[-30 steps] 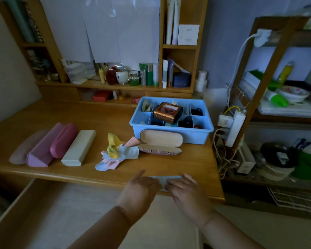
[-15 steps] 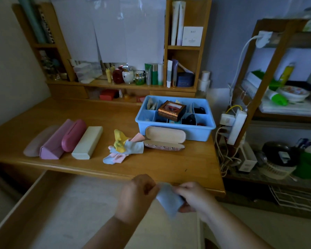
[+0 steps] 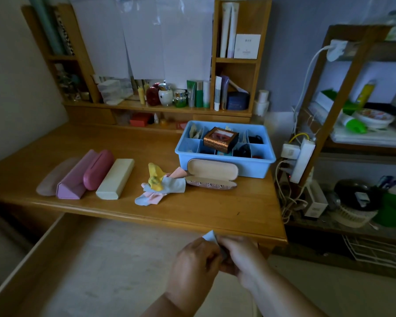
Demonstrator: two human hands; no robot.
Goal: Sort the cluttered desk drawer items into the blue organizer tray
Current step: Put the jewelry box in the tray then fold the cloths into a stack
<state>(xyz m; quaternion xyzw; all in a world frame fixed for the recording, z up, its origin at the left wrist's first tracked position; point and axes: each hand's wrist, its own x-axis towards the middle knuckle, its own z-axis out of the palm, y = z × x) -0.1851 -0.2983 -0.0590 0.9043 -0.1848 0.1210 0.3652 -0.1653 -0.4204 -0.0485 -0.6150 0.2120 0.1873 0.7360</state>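
My left hand (image 3: 193, 263) and my right hand (image 3: 240, 257) meet just in front of the desk edge, both pinching a small light blue cloth (image 3: 209, 236) folded between them; only a corner shows. The blue organizer tray (image 3: 256, 167) stands at the desk's back right, its compartments holding small items and a brown gift box (image 3: 220, 139). An open beige glasses case (image 3: 212, 173) lies against the tray's front. A heap of yellow, pink and blue cloths (image 3: 161, 184) sits to its left.
Several glasses cases lie in a row at the left: a pale pink one (image 3: 48, 179), a purple triangular one (image 3: 74, 177), a magenta one (image 3: 97, 169), a cream one (image 3: 115, 178). The open drawer (image 3: 55, 259) extends below the desk. A power strip (image 3: 303, 160) and cables hang at right.
Both hands lifted the blue cloth off the desk's front edge and drew it toward me, folding it smaller; now it is nearly hidden between the fingers.
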